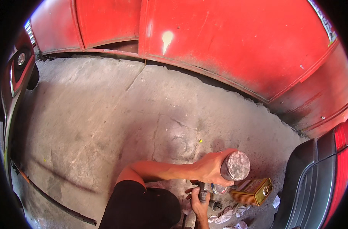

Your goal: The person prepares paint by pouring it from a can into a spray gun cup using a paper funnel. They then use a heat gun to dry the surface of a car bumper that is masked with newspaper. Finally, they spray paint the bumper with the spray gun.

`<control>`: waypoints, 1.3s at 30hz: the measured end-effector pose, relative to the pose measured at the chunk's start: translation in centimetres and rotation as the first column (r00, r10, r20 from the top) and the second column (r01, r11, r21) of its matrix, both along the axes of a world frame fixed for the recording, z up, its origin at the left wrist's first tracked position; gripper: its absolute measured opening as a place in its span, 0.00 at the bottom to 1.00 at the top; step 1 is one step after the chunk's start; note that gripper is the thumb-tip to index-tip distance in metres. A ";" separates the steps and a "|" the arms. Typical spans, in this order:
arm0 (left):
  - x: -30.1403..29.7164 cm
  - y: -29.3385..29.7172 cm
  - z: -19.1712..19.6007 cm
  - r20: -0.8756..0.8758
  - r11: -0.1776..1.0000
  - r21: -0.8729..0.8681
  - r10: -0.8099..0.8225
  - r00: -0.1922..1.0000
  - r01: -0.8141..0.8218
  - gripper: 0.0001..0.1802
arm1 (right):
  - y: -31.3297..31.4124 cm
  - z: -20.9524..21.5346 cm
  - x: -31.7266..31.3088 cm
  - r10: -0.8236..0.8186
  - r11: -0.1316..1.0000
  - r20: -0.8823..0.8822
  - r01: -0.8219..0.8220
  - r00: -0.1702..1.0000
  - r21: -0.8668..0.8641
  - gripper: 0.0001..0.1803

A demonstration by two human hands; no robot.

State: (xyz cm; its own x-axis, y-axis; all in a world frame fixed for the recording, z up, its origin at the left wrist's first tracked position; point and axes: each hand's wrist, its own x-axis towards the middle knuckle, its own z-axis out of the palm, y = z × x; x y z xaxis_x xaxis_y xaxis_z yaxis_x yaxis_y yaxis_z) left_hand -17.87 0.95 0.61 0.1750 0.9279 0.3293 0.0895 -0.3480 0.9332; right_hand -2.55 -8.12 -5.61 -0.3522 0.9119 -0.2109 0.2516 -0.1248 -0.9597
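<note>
My left hand (pixel 212 166), its arm stretched across from the left over my dark-clad knee, is closed round a short cylinder (pixel 237 166) with a mottled grey-white round end facing up. Below it, my right hand (pixel 199 205) is wrapped round a dark grey tool-like piece (pixel 203 193). What kind of piece it is I cannot make out. Partly hidden under my left hand, a round tin (pixel 219 189) stands beside a gold-yellow rectangular can (pixel 258 192) with a handle.
Crumpled whitish rags (pixel 224 216) and a small dark round object (pixel 216 205) lie on the concrete floor (pixel 86 114) near my right hand. A dark car bumper (pixel 307 191) stands at the right, another vehicle (pixel 19 76) at the left. A black hose (pixel 53 198) lies lower left; a red metal gate (pixel 220 45) spans the back.
</note>
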 end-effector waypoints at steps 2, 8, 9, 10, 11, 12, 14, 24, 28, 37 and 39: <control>0.3 -0.3 -0.4 -0.106 0.940 0.262 0.253 0.962 -0.218 0.58 | 0.0 -1.5 0.2 -0.092 0.993 0.043 0.088 0.995 0.085 0.22; 0.8 -2.6 -7.5 0.099 0.984 -0.071 0.168 0.981 -0.162 0.20 | 3.8 1.5 2.9 -0.500 0.866 -0.022 0.500 0.866 -0.027 0.23; 1.1 -3.1 -7.9 0.149 0.959 -0.271 -0.043 0.988 0.083 0.17 | 4.1 1.8 3.6 -0.551 0.834 -0.041 0.551 0.834 -0.010 0.25; 1.5 -3.8 -8.2 0.234 0.840 -0.447 -0.223 0.946 0.308 0.14 | 4.5 2.3 3.3 -0.582 0.812 -0.060 0.583 0.811 -0.014 0.25; 3.6 -5.0 -11.0 0.454 0.784 -0.463 -0.190 0.870 0.413 0.14 | 4.6 2.7 3.1 -0.613 0.789 -0.079 0.614 0.786 -0.017 0.26; 4.9 -5.7 -11.4 0.516 0.741 -0.435 -0.261 0.816 0.512 0.14 | 4.5 2.6 3.7 -0.552 0.832 -0.046 0.553 0.833 0.042 0.26; 6.7 -6.6 -12.2 0.688 0.656 -0.400 -0.246 0.682 0.640 0.17 | 4.5 1.0 5.1 -0.517 0.845 0.068 0.496 0.853 0.201 0.26; 8.4 -8.0 -16.2 0.899 0.441 -0.371 -0.049 0.435 0.817 0.10 | 3.6 3.1 3.3 -0.551 0.834 0.030 0.549 0.834 0.061 0.28; 8.6 -7.9 -16.6 0.869 0.467 -0.382 -0.114 0.482 0.798 0.10 | 3.6 2.8 3.4 -0.520 0.851 0.069 0.510 0.851 0.123 0.29; 8.2 -7.8 -15.4 0.694 0.635 -0.349 -0.320 0.646 0.689 0.15 | 3.3 2.9 3.5 -0.541 0.838 0.048 0.535 0.839 0.106 0.32; 8.1 -7.7 -15.2 0.668 0.639 -0.358 -0.334 0.665 0.681 0.15 | 3.3 3.1 3.5 -0.533 0.844 0.077 0.524 0.843 0.111 0.32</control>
